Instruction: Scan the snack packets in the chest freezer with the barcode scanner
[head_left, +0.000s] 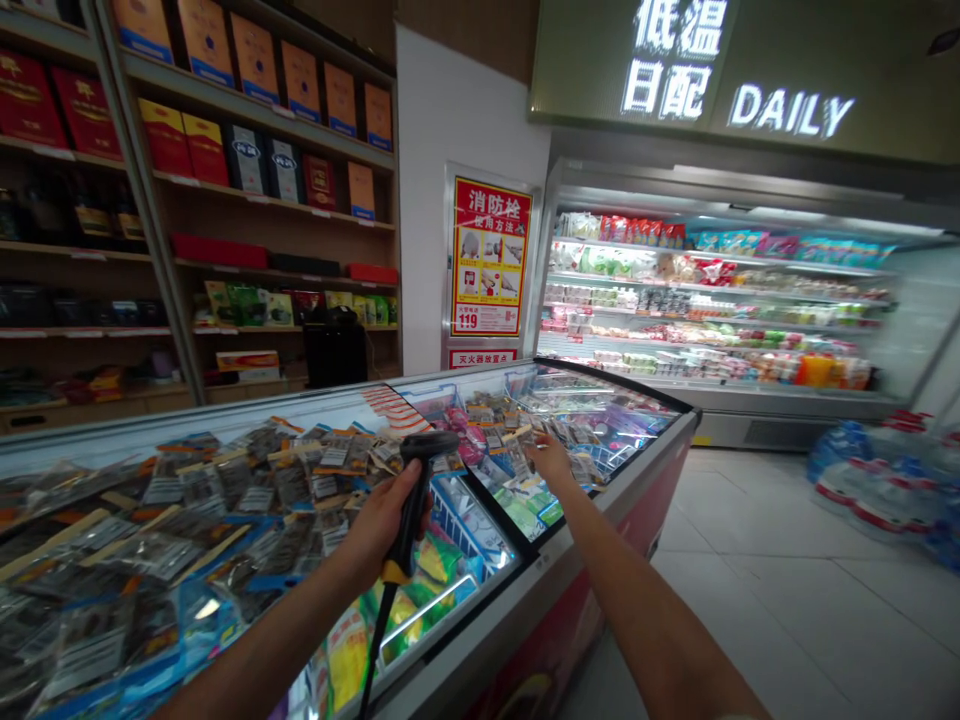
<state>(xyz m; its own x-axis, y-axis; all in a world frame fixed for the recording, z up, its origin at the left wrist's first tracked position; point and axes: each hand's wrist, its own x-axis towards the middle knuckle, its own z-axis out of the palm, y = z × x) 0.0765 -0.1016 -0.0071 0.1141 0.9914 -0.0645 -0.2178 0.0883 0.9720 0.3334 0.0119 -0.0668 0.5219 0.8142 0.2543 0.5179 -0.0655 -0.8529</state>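
Observation:
My left hand (pixel 391 515) is wrapped around the handle of a black barcode scanner (pixel 412 505) with a yellow band at its base and a cable hanging down. The scanner head points right, toward a pile of small flat packets. Farther right, my right hand (pixel 552 464) reaches over the freezer lid with its fingers closed at the edge of a small clear packet (pixel 517 442). Many similar packets with dark contents and white labels (pixel 341 452) lie heaped across the glass on the left. Pink packs (pixel 469 440) lie between the two hands.
The chest freezer (pixel 600 505) has sliding glass lids, with yellow-green bags (pixel 420 590) and blue baskets beneath. Shelves of boxes (pixel 300 85) stand at the back left. A lit refrigerated display (pixel 712 290) stands behind. Wrapped water bottles (pixel 874 485) sit on the floor at right.

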